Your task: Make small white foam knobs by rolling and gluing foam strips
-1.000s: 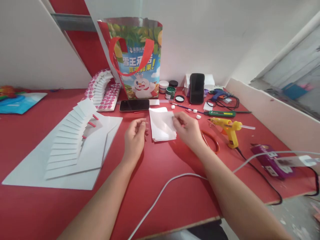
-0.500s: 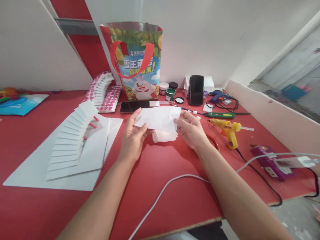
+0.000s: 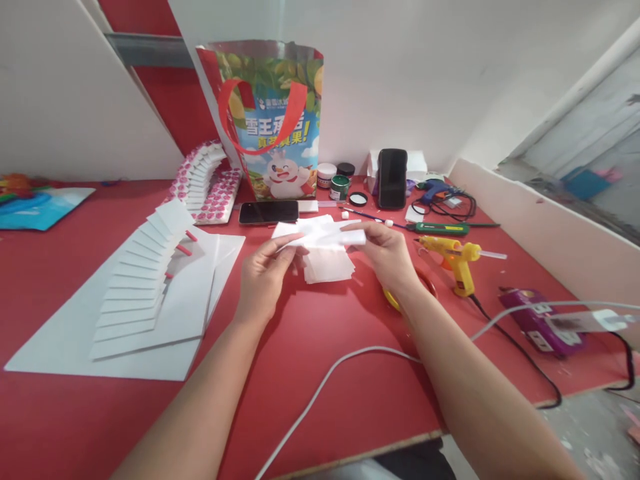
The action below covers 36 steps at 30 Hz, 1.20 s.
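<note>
Between my two hands a sheet of white paper (image 3: 327,238) is held tilted almost edge-on, its right end curling over. My left hand (image 3: 265,270) pinches its left end between thumb and fingers. The right end is gripped by the thumb and fingers of my right hand (image 3: 387,253). Below and behind the sheet, a loose stack of white paper pieces (image 3: 327,268) lies on the red table (image 3: 310,340). Beside my right wrist a yellow and orange ring (image 3: 393,300) is partly hidden by the arm.
On the left, white boards (image 3: 65,343) carry a curved fan of white strips (image 3: 131,290). A printed bag (image 3: 285,133) stands behind a phone (image 3: 269,212). At right lie a yellow glue gun (image 3: 463,263), a green-handled tool (image 3: 443,229) and a purple power strip (image 3: 543,327). A white cable (image 3: 345,360) crosses the front.
The sheet has turned from facing me to nearly edge-on, and its right end now curls. More of the paper behind and below it shows. Both hands keep hold.
</note>
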Tool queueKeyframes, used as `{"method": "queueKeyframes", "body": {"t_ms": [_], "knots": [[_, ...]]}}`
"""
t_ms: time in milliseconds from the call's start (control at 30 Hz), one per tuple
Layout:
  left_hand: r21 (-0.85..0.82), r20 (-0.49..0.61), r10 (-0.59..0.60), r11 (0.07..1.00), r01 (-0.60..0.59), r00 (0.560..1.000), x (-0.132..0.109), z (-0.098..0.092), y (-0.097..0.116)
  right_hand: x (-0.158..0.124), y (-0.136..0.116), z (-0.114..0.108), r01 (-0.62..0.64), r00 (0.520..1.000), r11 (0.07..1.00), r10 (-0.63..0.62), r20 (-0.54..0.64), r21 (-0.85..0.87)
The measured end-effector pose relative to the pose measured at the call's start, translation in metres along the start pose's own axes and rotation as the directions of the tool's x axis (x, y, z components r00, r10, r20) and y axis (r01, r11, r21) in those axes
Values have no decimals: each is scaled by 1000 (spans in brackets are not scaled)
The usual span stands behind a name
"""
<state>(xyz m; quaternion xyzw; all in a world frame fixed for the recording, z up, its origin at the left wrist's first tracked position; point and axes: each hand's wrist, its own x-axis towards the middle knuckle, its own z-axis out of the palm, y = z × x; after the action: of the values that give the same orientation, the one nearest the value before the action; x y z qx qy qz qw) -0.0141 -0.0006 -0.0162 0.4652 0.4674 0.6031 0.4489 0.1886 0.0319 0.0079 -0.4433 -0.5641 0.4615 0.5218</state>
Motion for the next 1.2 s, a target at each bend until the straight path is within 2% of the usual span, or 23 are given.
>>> {"method": "queueKeyframes", "body": {"t_ms": [100,167,200,300,367,433,500,700,833,967,1067,1200], "knots": [[124,-98,146,983,-133,984,-1,0,3,0,-4,-4,78,995,997,-76,-64,25],[146,-128,223,968,-204,966,-1,-1,5,-1,-9,-6,33,997,997,-28,-69,75],[135,-122,226,969,-209,967,-1,-1,5,-1,-10,-6,-17,997,995,25,-74,98],[39,-66,75,997,-72,995,-2,0,6,-1,-12,-5,-161,983,973,174,-65,166],[-31,-35,-55,998,54,998,-3,0,6,-1,-11,-4,-236,971,947,240,6,217],[-70,-25,-116,991,114,993,-3,1,5,-1,-10,-4,-303,952,929,287,104,212],[-81,-24,-127,989,124,992,-2,1,5,0,-8,-4,-320,942,933,295,161,165],[-70,30,-100,992,101,995,2,-3,1,2,-9,-12,-226,970,969,214,114,100],[-49,75,-105,993,109,992,1,-2,1,-1,-14,-15,-263,946,963,247,207,52],[-70,49,-124,989,127,991,1,-2,2,-2,-13,-18,-300,936,953,288,203,35],[-93,17,-164,982,165,986,2,-3,2,-1,-11,-21,-357,908,932,332,256,57],[-84,83,-253,962,260,964,1,-3,1,-1,-10,-21,-429,885,902,406,229,56]]}}
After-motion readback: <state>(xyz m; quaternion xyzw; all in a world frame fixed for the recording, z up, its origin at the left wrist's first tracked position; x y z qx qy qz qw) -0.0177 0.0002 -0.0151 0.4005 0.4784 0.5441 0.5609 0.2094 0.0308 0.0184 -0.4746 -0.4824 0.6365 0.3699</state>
